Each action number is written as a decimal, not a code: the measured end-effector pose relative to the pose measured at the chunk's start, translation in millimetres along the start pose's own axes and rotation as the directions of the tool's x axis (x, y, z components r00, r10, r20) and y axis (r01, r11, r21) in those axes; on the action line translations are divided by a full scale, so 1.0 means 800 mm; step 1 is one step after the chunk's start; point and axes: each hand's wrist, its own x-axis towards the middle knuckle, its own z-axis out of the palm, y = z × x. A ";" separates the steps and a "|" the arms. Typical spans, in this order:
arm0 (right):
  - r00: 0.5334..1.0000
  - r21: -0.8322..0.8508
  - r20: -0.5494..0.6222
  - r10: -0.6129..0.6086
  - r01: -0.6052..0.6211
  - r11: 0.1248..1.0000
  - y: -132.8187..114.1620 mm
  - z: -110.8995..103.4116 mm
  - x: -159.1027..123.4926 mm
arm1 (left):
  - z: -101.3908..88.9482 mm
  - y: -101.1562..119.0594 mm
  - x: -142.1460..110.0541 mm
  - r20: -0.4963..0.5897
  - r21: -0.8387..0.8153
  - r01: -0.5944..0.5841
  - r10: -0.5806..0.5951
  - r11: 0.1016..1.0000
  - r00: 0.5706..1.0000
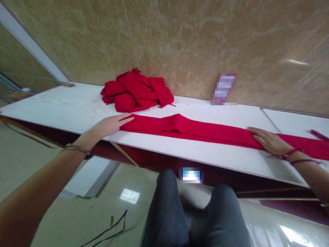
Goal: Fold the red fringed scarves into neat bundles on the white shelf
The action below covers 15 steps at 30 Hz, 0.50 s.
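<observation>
A long red scarf (195, 130) lies stretched flat along the white table (77, 109), running from the middle to the right edge of the view. My left hand (110, 125) rests flat and open at the scarf's left end, fingertips touching the cloth. My right hand (268, 141) lies flat and open on the scarf further right, pressing it onto the table. Both wrists wear thin string bracelets.
A heap of crumpled red scarves (136, 91) sits at the back of the table against the marbled wall (205, 41). A blurred-out small object (223, 88) stands by the wall. My legs in grey trousers (192, 212) are below the table edge. Cables (110, 230) lie on the floor.
</observation>
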 end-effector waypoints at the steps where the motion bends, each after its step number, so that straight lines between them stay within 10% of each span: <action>1: 1.000 -0.005 0.006 0.019 -0.019 1.000 0.016 -0.003 -0.011 | -0.003 0.012 0.008 0.043 -0.011 -0.063 0.063 0.998 0.997; 6: 0.992 -0.135 -0.028 0.124 -0.127 0.983 0.040 -0.030 -0.038 | -0.008 0.059 0.042 0.044 -0.016 0.002 -0.001 1.000 0.999; 9: 0.990 -0.082 -0.128 -0.064 0.053 0.995 -0.022 -0.038 -0.016 | -0.011 0.079 0.061 0.030 0.015 0.000 -0.001 1.000 1.000; 15: 0.957 -0.117 0.042 -0.287 0.290 0.950 -0.141 -0.023 0.046 | -0.015 0.103 0.084 0.048 -0.057 -0.148 0.151 0.987 0.987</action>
